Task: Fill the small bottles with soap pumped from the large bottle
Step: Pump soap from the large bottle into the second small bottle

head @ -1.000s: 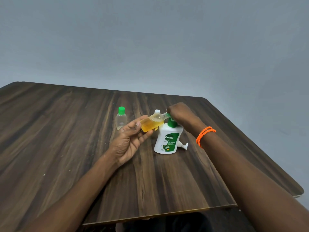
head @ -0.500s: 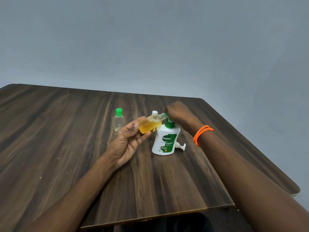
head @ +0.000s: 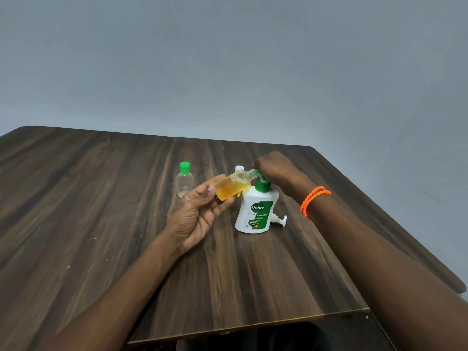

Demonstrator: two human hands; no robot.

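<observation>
My left hand pinches the tilted small bottle, amber soap inside, its neck at the green pump of the large bottle mid-table. My right hand presses the pump, fingers curled over it. A capped clear bottle stands left.

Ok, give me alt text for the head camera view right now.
A left hand holds a tilted small bottle of yellow soap against the nozzle of a white Dettol pump bottle, while the right hand rests on its green pump. A capped clear small bottle stands behind on the wooden table.
</observation>
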